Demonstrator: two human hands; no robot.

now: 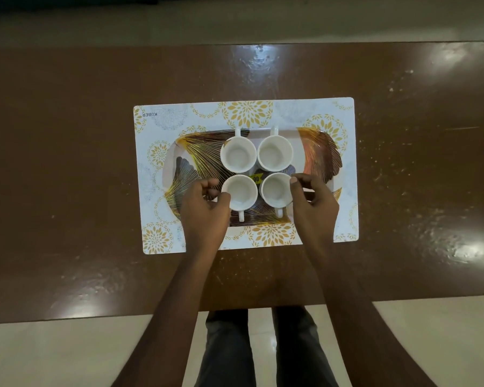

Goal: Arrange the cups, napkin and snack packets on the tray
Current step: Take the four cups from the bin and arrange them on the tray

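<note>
Four cups (pixel 256 174) on tray (pixel 322 152); tray on placemat (pixel 344 113).

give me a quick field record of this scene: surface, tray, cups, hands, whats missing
surface: brown table with a patterned placemat
tray: leaf-print tray lying on the placemat
cups: four white cups, empty, in a two-by-two block; far left cup, far right cup, near left cup, near right cup
handles: far pair point away from the person, near pair toward the person
left hand: fingers at the near left cup's rim
right hand: fingers at the near right cup's rim
missing: no napkin or snack packets in view
</note>
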